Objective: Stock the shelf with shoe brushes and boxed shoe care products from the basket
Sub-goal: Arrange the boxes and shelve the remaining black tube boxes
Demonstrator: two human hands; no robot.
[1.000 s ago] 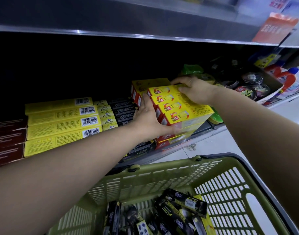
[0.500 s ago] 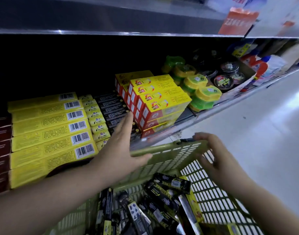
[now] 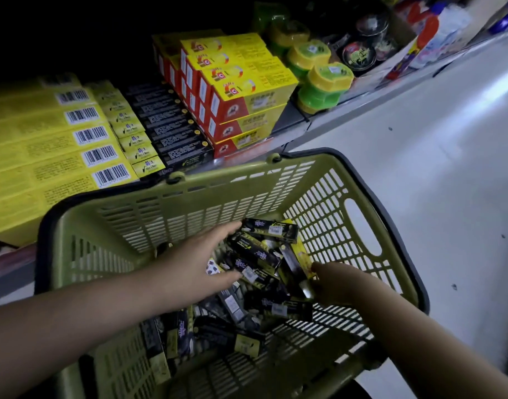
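The olive-green basket (image 3: 189, 208) with a black rim sits below the shelf and holds several black-and-yellow shoe care boxes (image 3: 264, 254) in a loose heap. My left hand (image 3: 201, 266) is inside the basket with its fingers spread, resting over the boxes on the heap's left side and gripping none. My right hand (image 3: 336, 280) reaches in from the right, its fingers bent down against a yellow-edged box (image 3: 301, 254); its fingertips are hidden. On the shelf stands a stack of yellow-and-red boxes (image 3: 241, 90).
Rows of black boxes (image 3: 175, 125), small yellow boxes (image 3: 131, 131) and long yellow barcoded boxes (image 3: 59, 145) fill the shelf's left. Green-and-yellow jars (image 3: 321, 82), round tins (image 3: 359, 53) and bottles (image 3: 431, 33) stand further right. Pale floor (image 3: 419, 168) lies beside the basket.
Both hands left the yellow-and-red stack on the shelf and dropped into the basket. The view tilted down, so the basket now fills the lower frame.
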